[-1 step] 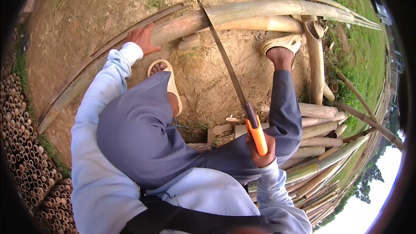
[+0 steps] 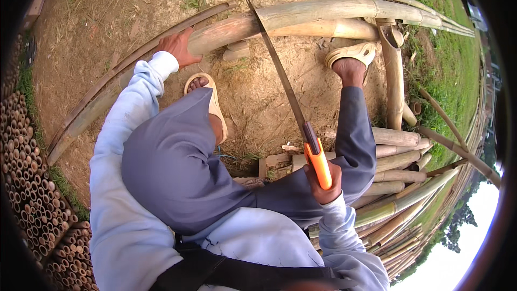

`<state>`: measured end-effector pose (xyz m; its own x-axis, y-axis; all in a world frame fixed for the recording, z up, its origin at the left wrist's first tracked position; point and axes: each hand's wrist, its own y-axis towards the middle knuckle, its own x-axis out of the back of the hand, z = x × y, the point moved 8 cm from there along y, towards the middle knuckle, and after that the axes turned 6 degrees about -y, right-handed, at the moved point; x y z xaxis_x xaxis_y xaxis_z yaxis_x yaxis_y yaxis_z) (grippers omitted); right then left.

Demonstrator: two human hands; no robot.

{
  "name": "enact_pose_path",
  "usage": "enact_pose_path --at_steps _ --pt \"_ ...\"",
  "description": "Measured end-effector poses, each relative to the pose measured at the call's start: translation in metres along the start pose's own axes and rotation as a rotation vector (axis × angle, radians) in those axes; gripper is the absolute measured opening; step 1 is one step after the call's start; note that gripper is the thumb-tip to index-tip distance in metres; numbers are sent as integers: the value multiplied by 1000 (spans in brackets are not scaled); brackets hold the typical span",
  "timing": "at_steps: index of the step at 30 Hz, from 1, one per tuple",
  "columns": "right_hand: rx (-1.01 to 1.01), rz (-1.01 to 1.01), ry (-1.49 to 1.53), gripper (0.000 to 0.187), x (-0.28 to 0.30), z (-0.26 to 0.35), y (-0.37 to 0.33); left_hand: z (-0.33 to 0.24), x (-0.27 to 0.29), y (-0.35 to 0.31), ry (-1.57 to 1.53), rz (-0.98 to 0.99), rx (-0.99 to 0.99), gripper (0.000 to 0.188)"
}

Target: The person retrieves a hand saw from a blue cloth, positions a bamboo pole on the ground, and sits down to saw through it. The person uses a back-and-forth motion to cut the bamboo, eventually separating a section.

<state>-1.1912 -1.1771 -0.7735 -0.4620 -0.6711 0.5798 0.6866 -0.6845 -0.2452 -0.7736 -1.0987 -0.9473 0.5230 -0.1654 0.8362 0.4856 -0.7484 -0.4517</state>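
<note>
A thick bamboo pole [image 2: 323, 13] runs across the far side of the ground in front of me. My left hand [image 2: 175, 48] grips the pole around its left end. In my right hand [image 2: 326, 183] is a hand saw [image 2: 284, 75] with an orange handle, held closed in my fist. The saw's long blade slants away to the left and crosses the pole to the right of my left hand, its tip reaching past the pole's far side. From here I cannot tell how deep the blade sits in the bamboo.
Another bamboo pole [image 2: 331, 29] lies just under the sawn one, beside my right foot. A split bamboo length [image 2: 81, 110] curves along the left. Stacked bamboo pieces [image 2: 35, 194] stand at the lower left, and more poles [image 2: 396, 175] lie at the right by a grassy patch [image 2: 449, 70].
My right hand and the saw have slid slightly away from me, and the blade tip reaches a little farther beyond the pole. My left hand stays on the pole.
</note>
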Motion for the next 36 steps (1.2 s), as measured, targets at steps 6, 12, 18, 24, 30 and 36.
enact_pose_path --at_steps 6,12,18,24,30,36 --pt "119 -70 248 21 -64 -65 108 -4 6 -7 53 -32 4 96" --pt "-113 -11 119 16 -9 -50 -15 -2 10 0 78 -52 5 97" --pt "3 -5 43 12 -26 -37 51 5 2 6 44 -59 12 94" --pt "166 -51 210 25 -62 -51 107 -1 9 3 42 -56 -40 97" --pt "-10 -12 44 32 9 -23 -23 5 -1 6 0 -59 -10 95" --pt "81 -29 83 18 -47 -55 101 -2 10 1 58 -95 7 95"
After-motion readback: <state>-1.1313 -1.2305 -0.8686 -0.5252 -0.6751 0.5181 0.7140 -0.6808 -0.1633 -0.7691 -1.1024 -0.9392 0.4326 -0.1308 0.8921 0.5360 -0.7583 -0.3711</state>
